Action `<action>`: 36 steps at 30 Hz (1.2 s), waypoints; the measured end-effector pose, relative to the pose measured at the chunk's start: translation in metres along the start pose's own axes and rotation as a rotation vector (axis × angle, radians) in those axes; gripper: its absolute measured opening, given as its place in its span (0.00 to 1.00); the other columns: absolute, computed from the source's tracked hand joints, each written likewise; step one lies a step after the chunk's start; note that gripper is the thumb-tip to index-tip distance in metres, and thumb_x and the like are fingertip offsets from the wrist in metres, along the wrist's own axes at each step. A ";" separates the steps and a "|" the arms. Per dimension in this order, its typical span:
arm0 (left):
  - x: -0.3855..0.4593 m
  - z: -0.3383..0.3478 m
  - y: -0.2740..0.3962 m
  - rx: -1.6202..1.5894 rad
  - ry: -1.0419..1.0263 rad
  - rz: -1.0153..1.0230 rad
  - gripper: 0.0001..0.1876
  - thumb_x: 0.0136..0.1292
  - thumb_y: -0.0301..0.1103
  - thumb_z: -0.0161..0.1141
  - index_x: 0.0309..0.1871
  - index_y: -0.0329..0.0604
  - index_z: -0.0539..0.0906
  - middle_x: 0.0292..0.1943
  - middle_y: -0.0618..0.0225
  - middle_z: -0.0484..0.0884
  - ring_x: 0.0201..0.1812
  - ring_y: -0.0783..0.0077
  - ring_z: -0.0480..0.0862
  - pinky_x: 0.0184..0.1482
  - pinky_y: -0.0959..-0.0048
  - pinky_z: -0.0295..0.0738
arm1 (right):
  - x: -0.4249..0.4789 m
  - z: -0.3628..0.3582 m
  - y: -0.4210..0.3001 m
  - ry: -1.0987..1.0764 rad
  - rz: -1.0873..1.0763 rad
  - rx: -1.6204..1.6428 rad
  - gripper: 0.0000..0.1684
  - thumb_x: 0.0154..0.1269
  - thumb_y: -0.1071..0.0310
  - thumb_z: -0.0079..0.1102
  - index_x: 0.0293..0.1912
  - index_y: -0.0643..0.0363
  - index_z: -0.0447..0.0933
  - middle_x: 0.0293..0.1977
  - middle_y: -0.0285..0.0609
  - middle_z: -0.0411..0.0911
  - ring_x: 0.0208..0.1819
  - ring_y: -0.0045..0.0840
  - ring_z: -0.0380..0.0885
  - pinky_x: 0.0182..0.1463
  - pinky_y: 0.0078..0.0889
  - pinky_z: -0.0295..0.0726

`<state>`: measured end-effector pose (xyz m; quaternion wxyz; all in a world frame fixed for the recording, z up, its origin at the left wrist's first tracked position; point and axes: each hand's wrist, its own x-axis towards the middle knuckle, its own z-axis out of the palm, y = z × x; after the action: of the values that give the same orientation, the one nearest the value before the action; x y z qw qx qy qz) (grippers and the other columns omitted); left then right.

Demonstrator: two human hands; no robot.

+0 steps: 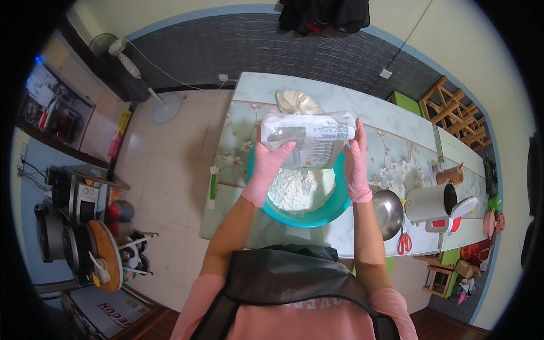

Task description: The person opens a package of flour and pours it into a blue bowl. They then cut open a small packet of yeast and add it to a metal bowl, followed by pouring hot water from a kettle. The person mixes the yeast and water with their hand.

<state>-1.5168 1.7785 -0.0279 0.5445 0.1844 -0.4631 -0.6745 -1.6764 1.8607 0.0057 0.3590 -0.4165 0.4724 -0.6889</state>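
Observation:
Both my hands wear pink gloves and hold a printed plastic flour bag point(314, 140) over a teal plastic basin point(310, 221). My left hand point(272, 163) grips the bag's left side, with the thumb across its face. My right hand point(358, 163) holds the bag's right side. White flour point(299, 191) lies heaped in the basin, just below the bag's lower edge. The bag hides the far part of the basin; whether flour is falling from it I cannot tell. Behind the bag, a tied clear plastic bag with pale contents point(297, 101) rests on the table.
On the marble-patterned table point(272, 87), a steel bowl point(387, 214), red-handled scissors point(405, 243) and a white electric kettle point(427, 204) stand to the right. A green-and-white packet point(213, 187) lies at the left edge. A pedestal fan point(166, 108) stands on the floor beyond.

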 end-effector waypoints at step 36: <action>-0.004 -0.015 -0.026 -0.021 0.124 -0.048 0.23 0.57 0.31 0.63 0.55 0.36 0.70 0.47 0.67 0.76 0.47 0.74 0.75 0.51 0.74 0.69 | 0.001 -0.010 -0.017 -0.054 -0.086 -0.311 0.42 0.57 0.66 0.61 0.66 0.62 0.52 0.66 0.46 0.53 0.68 0.31 0.52 0.69 0.32 0.48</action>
<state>-1.5191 1.7748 -0.0580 0.5577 0.2310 -0.4172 -0.6794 -1.6871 1.8684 0.0201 0.2730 -0.5051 0.5454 -0.6107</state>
